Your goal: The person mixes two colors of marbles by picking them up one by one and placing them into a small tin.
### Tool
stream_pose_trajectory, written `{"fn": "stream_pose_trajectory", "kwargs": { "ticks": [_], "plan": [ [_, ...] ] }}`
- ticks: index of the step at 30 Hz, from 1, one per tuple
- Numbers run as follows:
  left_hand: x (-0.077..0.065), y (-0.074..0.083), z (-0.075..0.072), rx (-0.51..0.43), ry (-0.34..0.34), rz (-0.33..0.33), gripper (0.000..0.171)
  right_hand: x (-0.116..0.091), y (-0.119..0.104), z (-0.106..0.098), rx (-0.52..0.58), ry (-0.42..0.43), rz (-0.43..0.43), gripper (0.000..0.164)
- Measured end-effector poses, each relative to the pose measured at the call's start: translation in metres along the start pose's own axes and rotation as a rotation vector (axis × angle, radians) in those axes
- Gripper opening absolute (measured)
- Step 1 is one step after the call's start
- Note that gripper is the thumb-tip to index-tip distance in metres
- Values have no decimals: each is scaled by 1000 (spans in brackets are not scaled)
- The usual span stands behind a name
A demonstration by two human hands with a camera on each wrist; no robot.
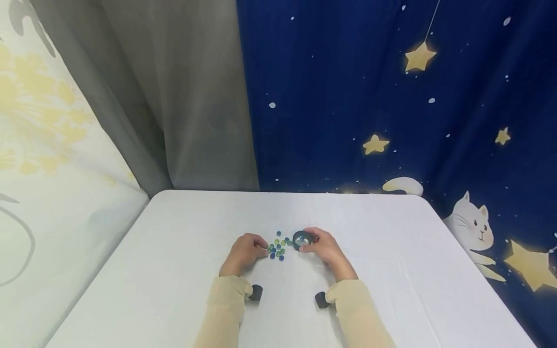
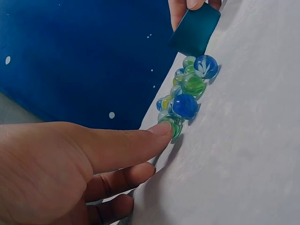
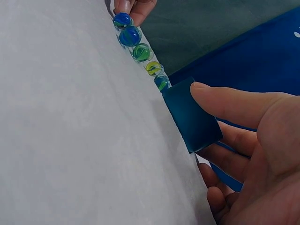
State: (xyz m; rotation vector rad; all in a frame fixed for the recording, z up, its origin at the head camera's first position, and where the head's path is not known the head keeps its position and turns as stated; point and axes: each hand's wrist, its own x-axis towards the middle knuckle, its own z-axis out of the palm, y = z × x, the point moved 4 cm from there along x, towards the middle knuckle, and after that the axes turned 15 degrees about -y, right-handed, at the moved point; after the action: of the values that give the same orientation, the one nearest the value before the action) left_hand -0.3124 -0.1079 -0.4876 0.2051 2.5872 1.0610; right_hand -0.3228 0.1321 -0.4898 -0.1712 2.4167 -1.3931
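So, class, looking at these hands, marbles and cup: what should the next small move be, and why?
Probably the left hand should lift the green marble toward the dark teal cup. Its thumb is at that marble, on the edge of the other marbles, while the right hand holds the cup, mouth up, at their far side.

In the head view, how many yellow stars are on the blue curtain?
4: a hanging star, a star lower left of it, a small star toward the right, and a large star beside the white cat. The table may hide others.
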Motion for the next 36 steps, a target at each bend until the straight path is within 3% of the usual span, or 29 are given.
{"fn": "stream_pose_trajectory", "kwargs": {
  "ticks": [21,36],
  "plan": [
    [-3,1,1,-5,7,14,10,-2,-2,1,3,1,-18,58],
    [0,7,-10,-88,140,112,12,-2,-2,1,-9,6,-20,58]
  ]
}}
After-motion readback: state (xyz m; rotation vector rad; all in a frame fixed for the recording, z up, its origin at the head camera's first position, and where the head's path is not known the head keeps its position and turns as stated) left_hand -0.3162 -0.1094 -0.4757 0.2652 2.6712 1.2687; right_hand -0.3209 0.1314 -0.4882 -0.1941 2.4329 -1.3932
